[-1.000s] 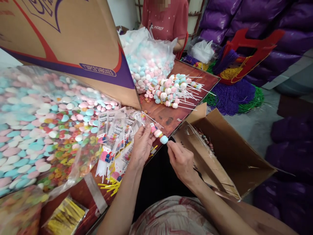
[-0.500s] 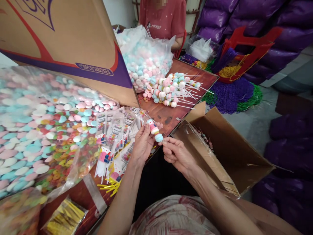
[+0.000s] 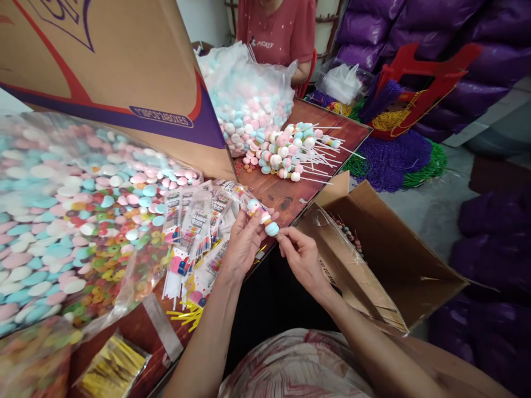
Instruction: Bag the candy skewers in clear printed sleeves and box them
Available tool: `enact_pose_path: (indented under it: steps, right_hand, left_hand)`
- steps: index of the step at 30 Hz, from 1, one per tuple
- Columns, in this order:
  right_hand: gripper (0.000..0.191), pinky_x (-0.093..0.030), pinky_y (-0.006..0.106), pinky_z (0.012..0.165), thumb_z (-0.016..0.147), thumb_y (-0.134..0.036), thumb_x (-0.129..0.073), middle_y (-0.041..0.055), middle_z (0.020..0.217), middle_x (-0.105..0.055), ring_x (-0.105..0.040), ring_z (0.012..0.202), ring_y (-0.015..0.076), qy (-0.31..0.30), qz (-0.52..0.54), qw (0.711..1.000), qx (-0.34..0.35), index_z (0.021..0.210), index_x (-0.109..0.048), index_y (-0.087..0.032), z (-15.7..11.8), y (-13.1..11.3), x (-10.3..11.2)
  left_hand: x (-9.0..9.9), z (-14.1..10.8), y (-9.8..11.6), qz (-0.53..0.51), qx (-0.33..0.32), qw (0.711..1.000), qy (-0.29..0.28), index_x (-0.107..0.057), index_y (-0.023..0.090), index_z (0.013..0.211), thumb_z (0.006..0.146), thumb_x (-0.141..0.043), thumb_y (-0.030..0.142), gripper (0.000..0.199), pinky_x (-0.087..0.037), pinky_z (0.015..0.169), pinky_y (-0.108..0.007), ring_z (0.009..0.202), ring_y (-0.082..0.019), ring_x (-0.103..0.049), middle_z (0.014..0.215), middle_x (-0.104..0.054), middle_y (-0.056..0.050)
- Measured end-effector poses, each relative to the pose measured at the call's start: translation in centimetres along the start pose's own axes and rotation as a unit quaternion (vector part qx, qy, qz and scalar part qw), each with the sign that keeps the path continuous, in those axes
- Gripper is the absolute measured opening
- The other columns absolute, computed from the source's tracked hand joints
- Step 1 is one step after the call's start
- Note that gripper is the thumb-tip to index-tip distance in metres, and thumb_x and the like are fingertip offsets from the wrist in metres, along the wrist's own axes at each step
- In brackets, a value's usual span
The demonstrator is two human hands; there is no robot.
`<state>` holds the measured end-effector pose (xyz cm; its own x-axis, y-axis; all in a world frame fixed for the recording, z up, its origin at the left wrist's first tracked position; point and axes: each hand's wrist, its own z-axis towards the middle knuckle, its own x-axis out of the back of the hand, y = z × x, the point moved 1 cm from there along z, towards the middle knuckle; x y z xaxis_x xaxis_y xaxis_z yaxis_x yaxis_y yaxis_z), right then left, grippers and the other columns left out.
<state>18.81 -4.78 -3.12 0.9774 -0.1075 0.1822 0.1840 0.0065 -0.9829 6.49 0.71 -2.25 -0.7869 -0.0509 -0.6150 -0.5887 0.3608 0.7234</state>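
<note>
A candy skewer [image 3: 271, 228] of stacked pastel pieces, partly inside a clear printed wrapper, is wrapped by the fingers of my left hand [image 3: 245, 241]. At its lower end, beside the blue piece, my right hand [image 3: 297, 251] is closed in a pinch; what lies between its fingertips is too small to name. Left of my left hand lie flat printed wrappers [image 3: 194, 224] and yellow twist ties [image 3: 187, 316]. Beyond both hands, a pile of candy skewers [image 3: 286, 152] with white sticks rests on the dark red table [image 3: 282, 196].
A big carton [image 3: 124, 66] stands at the upper left behind bagged loose candies [image 3: 45, 237]. An open cardboard box [image 3: 398, 260] is at the right of the table. Across the table sits a person in a red shirt [image 3: 276, 27], behind a bag of candies [image 3: 253, 94].
The skewer has tilted slightly and shifted a little to the right. My right hand has shifted slightly, its fingers more bunched at the lower end.
</note>
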Motion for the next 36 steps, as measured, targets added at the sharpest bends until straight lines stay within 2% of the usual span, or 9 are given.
enact_pose_path:
  steps: [4,7,11,16,21,25,27,32,36]
  right_hand:
    - [0.015,-0.042,0.025,0.063,0.096,-0.027,-0.048,-0.0031,0.069,-0.060,-0.055,0.060,0.0128,-0.023,-0.116,0.993,0.011,0.101,-0.060,-0.019,-0.1,-0.6,0.6]
    - [0.041,-0.051,0.029,0.079,0.094,-0.022,-0.051,0.0060,0.106,-0.072,-0.068,0.091,0.0188,-0.027,-0.133,0.990,0.048,0.135,-0.047,-0.019,-0.1,-1.3,0.6]
    - [0.056,-0.046,0.032,0.104,0.093,-0.019,-0.052,0.0071,0.143,-0.057,-0.058,0.127,0.0205,-0.029,-0.106,0.988,0.108,0.148,-0.042,-0.023,0.1,-1.3,-0.1]
    - [0.042,-0.052,0.031,0.098,0.094,-0.022,-0.053,0.0048,0.129,-0.068,-0.067,0.112,0.0195,0.025,-0.041,0.993,0.104,0.136,-0.059,-0.024,0.1,-0.3,-0.9]
    - [0.038,-0.053,0.034,0.091,0.095,-0.025,-0.052,0.0099,0.107,-0.072,-0.068,0.096,0.0212,0.011,-0.103,0.987,0.121,0.131,-0.065,-0.022,0.2,-0.5,-0.7]
    - [0.035,-0.052,0.034,0.086,0.091,-0.027,-0.056,0.0084,0.106,-0.070,-0.065,0.091,0.0201,0.001,-0.009,0.999,0.054,0.123,-0.070,-0.023,0.8,-0.4,-0.3]
    - [0.035,-0.052,0.029,0.071,0.089,-0.031,-0.061,0.0049,0.097,-0.069,-0.060,0.076,0.0155,-0.004,0.088,0.996,-0.010,0.121,-0.071,-0.023,1.1,-0.1,-0.3]
    - [0.046,-0.027,0.020,0.044,0.083,-0.037,-0.069,-0.0033,0.066,-0.049,-0.033,0.052,0.0072,-0.003,0.220,0.971,-0.094,0.126,-0.068,-0.022,1.1,0.6,-0.4]
    - [0.047,-0.020,0.020,0.042,0.084,-0.038,-0.069,-0.0054,0.062,-0.043,-0.028,0.049,0.0061,-0.004,0.252,0.962,-0.101,0.128,-0.066,-0.022,0.9,0.5,-0.4]
  left_hand:
    - [-0.1,0.1,0.2,-0.016,0.002,1.000,0.003,-0.061,0.018,0.094,0.078,-0.078,0.022,0.024,-0.056,0.089,-0.035,0.102,-0.024,-0.072,0.102,-0.075,-0.008]
    - [-0.3,0.1,-0.2,-0.027,-0.016,0.999,0.016,-0.063,0.016,0.092,0.079,-0.076,0.021,0.019,-0.056,0.090,-0.032,0.097,-0.020,-0.073,0.102,-0.076,-0.008]
    - [-0.7,-0.1,-0.5,-0.034,-0.014,0.999,0.011,-0.064,0.016,0.096,0.081,-0.074,0.019,0.018,-0.055,0.090,-0.030,0.098,-0.019,-0.072,0.106,-0.075,-0.009]
    - [-1.0,-0.8,-0.3,-0.045,0.001,0.999,0.003,-0.064,0.016,0.098,0.084,-0.071,0.020,0.015,-0.052,0.097,-0.034,0.109,-0.023,-0.069,0.110,-0.075,-0.011]
    - [-0.8,-1.0,-0.6,-0.031,0.011,0.999,-0.004,-0.065,0.015,0.098,0.083,-0.072,0.022,0.018,-0.053,0.096,-0.036,0.107,-0.024,-0.070,0.105,-0.076,-0.011]
    - [-0.6,-0.8,-0.7,-0.008,0.031,0.999,-0.007,-0.066,0.014,0.093,0.080,-0.075,0.025,0.020,-0.054,0.089,-0.033,0.097,-0.021,-0.071,0.097,-0.075,-0.010]
    - [-0.6,-0.7,-0.4,-0.007,0.049,0.999,-0.010,-0.066,0.014,0.092,0.078,-0.077,0.025,0.020,-0.055,0.085,-0.029,0.089,-0.017,-0.071,0.093,-0.074,-0.007]
    - [-0.3,-0.2,1.0,0.059,0.063,0.995,-0.055,-0.068,0.013,0.090,0.080,-0.074,0.044,0.033,-0.055,0.082,-0.028,0.092,-0.018,-0.070,0.099,-0.073,-0.010]
    - [-0.1,0.9,2.5,0.122,-0.045,0.991,-0.021,-0.069,0.017,0.093,0.076,-0.072,0.056,0.042,-0.055,0.084,-0.027,0.097,-0.019,-0.069,0.105,-0.073,-0.009]
